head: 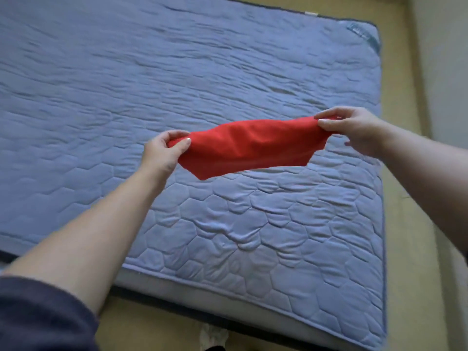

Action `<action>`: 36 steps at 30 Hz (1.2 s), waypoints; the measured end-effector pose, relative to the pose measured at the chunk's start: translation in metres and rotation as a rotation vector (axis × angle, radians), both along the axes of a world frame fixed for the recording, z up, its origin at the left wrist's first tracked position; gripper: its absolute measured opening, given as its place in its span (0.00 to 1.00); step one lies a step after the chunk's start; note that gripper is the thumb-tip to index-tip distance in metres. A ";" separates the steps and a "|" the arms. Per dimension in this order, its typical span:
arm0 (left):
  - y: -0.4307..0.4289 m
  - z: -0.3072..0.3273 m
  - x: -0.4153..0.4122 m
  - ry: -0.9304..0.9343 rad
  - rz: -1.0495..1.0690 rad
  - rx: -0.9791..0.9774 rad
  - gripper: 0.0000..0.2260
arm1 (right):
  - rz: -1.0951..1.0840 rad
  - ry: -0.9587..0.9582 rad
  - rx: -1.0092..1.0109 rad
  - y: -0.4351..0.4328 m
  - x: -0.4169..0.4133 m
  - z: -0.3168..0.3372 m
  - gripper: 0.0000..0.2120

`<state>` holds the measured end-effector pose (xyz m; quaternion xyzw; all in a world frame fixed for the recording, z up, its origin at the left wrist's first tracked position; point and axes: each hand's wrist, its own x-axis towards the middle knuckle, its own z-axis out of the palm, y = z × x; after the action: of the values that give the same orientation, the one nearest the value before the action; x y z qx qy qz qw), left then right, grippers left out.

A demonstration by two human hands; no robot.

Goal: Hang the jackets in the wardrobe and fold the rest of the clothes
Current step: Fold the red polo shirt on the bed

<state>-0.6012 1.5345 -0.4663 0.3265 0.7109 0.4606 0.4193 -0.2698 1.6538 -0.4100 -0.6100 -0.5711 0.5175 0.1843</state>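
Each hand pinches one end of the one red garment (249,148): left hand (162,152) with thumb on top, right hand (354,129) likewise. They hold it stretched taut in the air above the blue quilted mattress (228,72), likely to straighten it for folding. Two hands, one piece of clothing in sight.

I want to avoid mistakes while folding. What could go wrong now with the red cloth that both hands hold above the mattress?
The red cloth is held only by pinches at its two ends, by the left hand and the right hand. A slip could undo the fold. Its middle sags, so it may land creased on the mattress. It hangs near the mattress's right edge, so it might slide towards the floor.
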 end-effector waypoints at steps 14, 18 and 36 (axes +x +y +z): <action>-0.200 -0.217 0.052 0.181 -0.197 -0.553 0.09 | -0.147 -0.158 -0.410 -0.272 0.069 -0.258 0.13; -0.221 -0.243 0.048 0.462 -0.126 -0.551 0.10 | -0.254 -0.271 -0.328 -0.296 0.076 -0.297 0.13; -0.075 -0.314 0.071 1.368 -0.954 -0.087 0.28 | 0.444 -0.859 0.324 -0.194 -0.066 -0.367 0.32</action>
<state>-0.5306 1.4592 -0.7807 0.7837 0.6113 -0.0940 0.0575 -0.3360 1.4596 -0.7769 -0.5952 -0.7841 0.1513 -0.0894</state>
